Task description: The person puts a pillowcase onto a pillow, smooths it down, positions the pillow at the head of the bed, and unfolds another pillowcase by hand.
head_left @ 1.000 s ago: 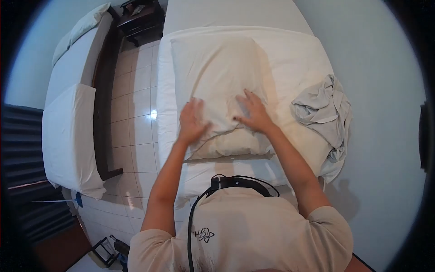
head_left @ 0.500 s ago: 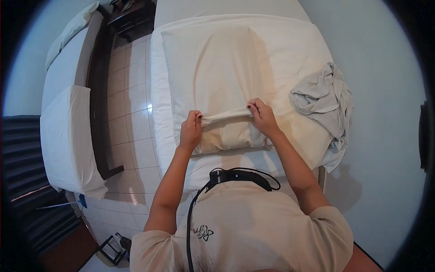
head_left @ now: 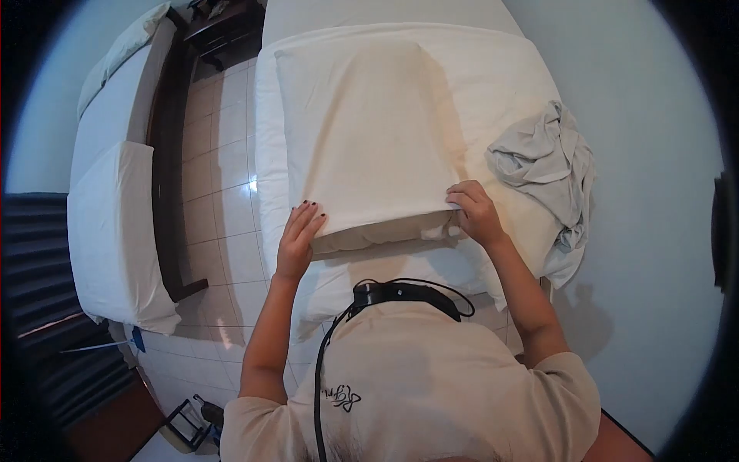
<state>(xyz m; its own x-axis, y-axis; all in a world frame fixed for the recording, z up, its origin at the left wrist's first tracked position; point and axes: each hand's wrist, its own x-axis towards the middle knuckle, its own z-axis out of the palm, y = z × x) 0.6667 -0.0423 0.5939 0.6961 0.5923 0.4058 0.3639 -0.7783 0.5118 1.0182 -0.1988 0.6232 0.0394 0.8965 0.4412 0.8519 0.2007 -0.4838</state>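
Observation:
A cream pillowcase (head_left: pixel 369 138) lies over a pillow on the bed, its open end facing me. The pillow (head_left: pixel 385 236) shows inside that opening, under the raised hem. At the left corner of the hem is my left hand (head_left: pixel 299 239), fingers laid long over the cloth and the thumb hidden; the hem is drawn taut from there. My right hand (head_left: pixel 479 214) has its fingers curled on the right corner of the hem, pinching it.
Crumpled grey-white cloth (head_left: pixel 543 165) lies on the right side of the white-covered bed (head_left: pixel 500 77), near the wall. Left of a tiled floor strip (head_left: pixel 219 162) stands another bed (head_left: pixel 115 231) with a dark wooden frame. A dark wooden table (head_left: pixel 227 31) is at the far end.
My hands have moved apart, the left one to the left and down, the right one to the right. The bunched hem is now spread wide and flatter over the pillow.

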